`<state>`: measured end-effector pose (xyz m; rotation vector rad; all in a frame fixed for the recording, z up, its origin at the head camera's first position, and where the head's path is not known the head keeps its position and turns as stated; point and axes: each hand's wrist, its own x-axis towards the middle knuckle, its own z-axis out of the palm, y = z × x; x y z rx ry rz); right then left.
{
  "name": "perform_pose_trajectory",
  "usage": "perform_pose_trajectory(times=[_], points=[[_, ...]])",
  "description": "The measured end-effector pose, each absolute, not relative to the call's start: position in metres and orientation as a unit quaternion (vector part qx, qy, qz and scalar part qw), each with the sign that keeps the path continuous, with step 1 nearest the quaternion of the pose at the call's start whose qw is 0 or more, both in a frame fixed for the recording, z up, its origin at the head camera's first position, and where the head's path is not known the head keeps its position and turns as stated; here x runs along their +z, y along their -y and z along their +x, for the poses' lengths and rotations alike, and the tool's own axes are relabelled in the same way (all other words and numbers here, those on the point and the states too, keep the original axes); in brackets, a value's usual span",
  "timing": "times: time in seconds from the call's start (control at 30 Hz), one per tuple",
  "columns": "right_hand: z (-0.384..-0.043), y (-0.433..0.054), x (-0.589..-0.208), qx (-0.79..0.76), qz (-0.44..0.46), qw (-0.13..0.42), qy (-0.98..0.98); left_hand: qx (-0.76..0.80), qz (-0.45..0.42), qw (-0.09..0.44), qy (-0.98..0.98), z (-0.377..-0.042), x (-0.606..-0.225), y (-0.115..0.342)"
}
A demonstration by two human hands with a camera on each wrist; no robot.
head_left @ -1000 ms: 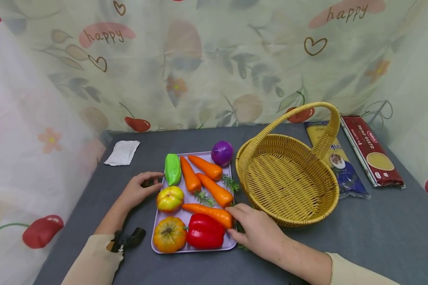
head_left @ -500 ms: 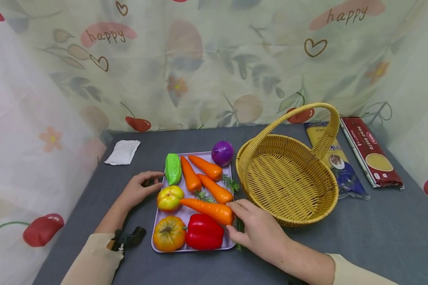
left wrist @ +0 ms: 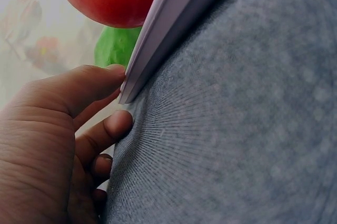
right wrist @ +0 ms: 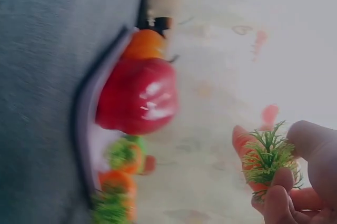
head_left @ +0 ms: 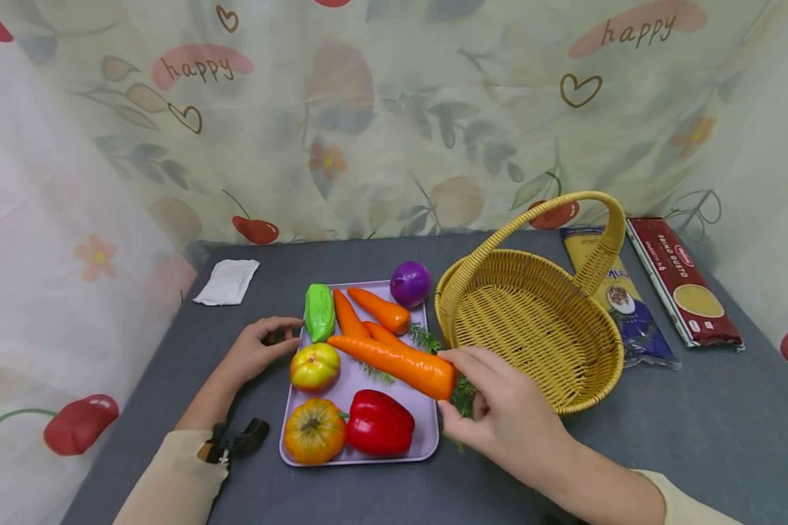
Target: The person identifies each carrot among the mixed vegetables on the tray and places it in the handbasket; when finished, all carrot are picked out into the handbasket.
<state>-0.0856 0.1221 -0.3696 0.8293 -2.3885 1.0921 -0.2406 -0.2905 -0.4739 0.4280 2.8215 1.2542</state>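
My right hand [head_left: 508, 415] pinches an orange carrot [head_left: 394, 364] by its thick end, thumb below and fingers above. The carrot is raised over a lilac tray [head_left: 427, 441], its tip pointing left. In the right wrist view its green leafy top [right wrist: 268, 158] pokes out among the fingers. My left hand [head_left: 257, 351] lies at the tray's left edge, fingers loosely bent, with a fingertip right at the rim in the left wrist view. On the tray sit a red bell pepper [head_left: 381, 424], a small pumpkin [head_left: 314, 432], a yellow-red round fruit [head_left: 315, 367] and several other carrots [head_left: 381, 310], partly hidden.
A green ridged vegetable [head_left: 319, 313] and a purple ball-shaped vegetable [head_left: 410, 284] occupy the tray's far corners. Right of it stands a wicker basket [head_left: 525, 328] with a tall handle. Behind that lie a blue-yellow packet [head_left: 637, 321] and a red spaghetti packet [head_left: 686, 284]. A white packet [head_left: 227, 282] is at back left.
My right hand has lifted the carrot from beside the bell pepper, up and slightly right, so it now overlaps the carrots behind. My left hand has stayed at the tray edge.
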Motion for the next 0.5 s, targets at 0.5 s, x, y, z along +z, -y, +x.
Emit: perform_pose_trajectory(times=[0.5], points=[[-0.074,-0.158,-0.321,0.393,0.252,0.295,0.834,0.406,0.137,0.015,-0.903,-0.241,-0.474,0.29]])
